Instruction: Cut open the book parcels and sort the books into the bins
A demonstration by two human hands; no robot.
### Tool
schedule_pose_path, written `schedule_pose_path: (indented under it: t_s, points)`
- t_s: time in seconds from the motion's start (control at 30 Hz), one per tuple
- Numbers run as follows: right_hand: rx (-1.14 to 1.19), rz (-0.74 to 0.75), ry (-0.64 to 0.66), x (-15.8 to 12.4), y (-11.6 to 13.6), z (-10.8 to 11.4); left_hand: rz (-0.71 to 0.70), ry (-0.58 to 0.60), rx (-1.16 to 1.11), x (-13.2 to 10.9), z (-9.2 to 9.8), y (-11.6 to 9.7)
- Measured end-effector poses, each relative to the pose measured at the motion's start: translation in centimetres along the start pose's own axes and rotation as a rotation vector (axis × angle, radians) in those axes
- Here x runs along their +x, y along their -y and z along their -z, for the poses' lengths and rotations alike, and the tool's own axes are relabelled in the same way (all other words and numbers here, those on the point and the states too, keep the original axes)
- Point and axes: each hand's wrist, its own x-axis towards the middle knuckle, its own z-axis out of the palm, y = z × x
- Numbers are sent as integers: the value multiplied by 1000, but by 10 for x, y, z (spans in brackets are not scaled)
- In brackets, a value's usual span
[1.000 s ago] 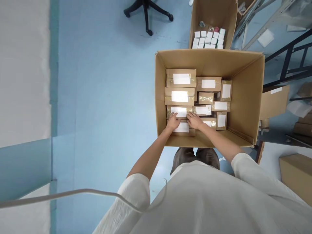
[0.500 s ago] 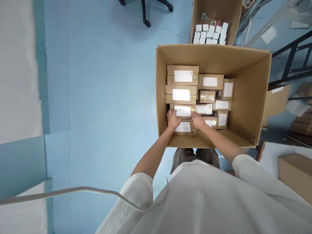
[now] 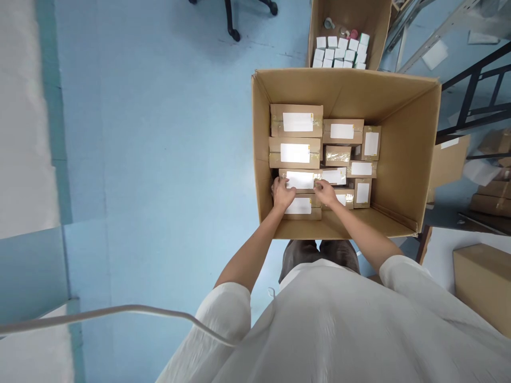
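1. Here, the big carton (image 3: pixel 403 159) stands open on the blue floor (image 3: pixel 159 133) right in front of the person. Its bottom is packed close with taped brown parcels that carry white labels.
2. The labelled parcel (image 3: pixel 300 180) in hand lies at the left side of the carton, third in the column counted from the far wall. It sits between a middle parcel (image 3: pixel 294 153) and the nearest parcel (image 3: pixel 298 207). A dark gap shows at its left end, so it seems slightly raised or shifted.
3. The left hand (image 3: pixel 282 193) is clasped over the parcel's left end and the right hand (image 3: pixel 326 192) over its right end. Each grip is closed on the cardboard, and the parcel is pinched between the two.
4. As a judgement, the step in hand is a two-handed hold on one parcel low inside the carton. Whether it is coming up or being seated cannot be told.
5. Moving it would call for even pressure from both ends and a level parcel. It would also need care past the touching neighbours and the tall walls.
6. Hard to make out:
   - The fingertips curl out of sight round the parcel's ends.
   - The labels are washed out, so no print can be read.
   - Whatever lies under this layer is hidden.
   - The second carton (image 3: pixel 351 21) beyond is cut off by the top edge.
   - The small white boxes (image 3: pixel 339 53) in it are plain, but the round bits behind them are too small to name.
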Motion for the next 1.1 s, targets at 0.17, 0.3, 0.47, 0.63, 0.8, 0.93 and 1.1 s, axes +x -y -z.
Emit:
schedule_pose_path:
  t_s: [0.17,0.3,0.47,0.63,0.8,0.93,1.1]
  points:
    - [143,-2,-151,-10,-1,12,-14,36,5,-15,8,-11]
    - [213,26,-259,-32,1,32,-94,41,24,-31,17,-25]
    - [140,81,-368,-59,12,73,-217,85,20,-49,30,-57]
    - [85,112,-512,-100,16,125,-420,109,-10,-69,34,-100]
    - [97,67,-726,-156,10,171,-606,159,-23,-89,26,-161]
    - [144,49,-887,-200,-1,199,-773,214,8,-107,18,-214]
    - [188,29,-1051,-251,-28,224,-903,275,33,-142,3,-267]
